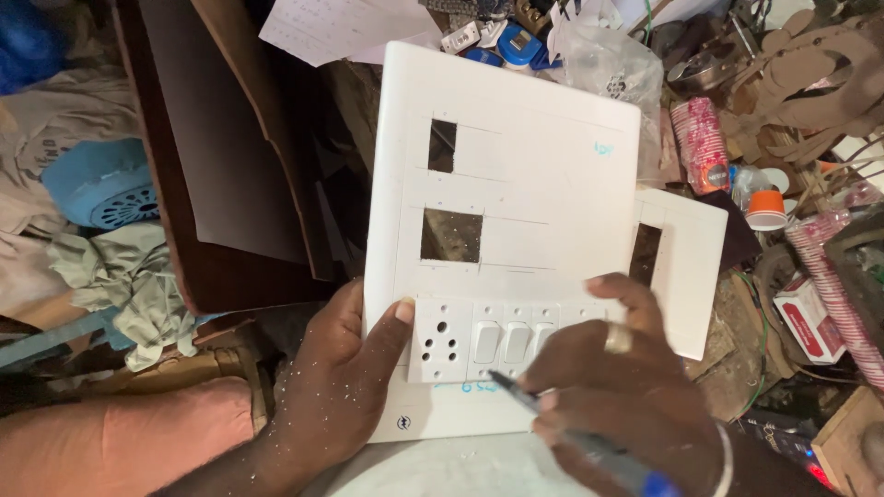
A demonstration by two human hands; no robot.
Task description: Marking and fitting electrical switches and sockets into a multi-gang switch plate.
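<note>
A white plastic switch board panel (539, 175) stands tilted in front of me, with two rectangular cut-outs and pencil lines on its face. A white socket-and-switch module (479, 340) lies against its lower edge. My left hand (345, 377) grips the panel's lower left side, thumb on the socket part, and is dusted with white shavings. My right hand (617, 387), wearing a ring and a bangle, holds a blue pen (571, 433) with its tip at the bottom of the switches. A second white plate (691, 267) with a cut-out sits behind on the right.
Dark brown boards (230, 156) lean at the left beside cloth rags (120, 276) and a blue round object (97, 184). Papers (341, 28), a plastic bag (608, 64), stacked paper cups (704, 143), small boxes (810, 317) and cardboard cut-outs (810, 74) crowd the top and right.
</note>
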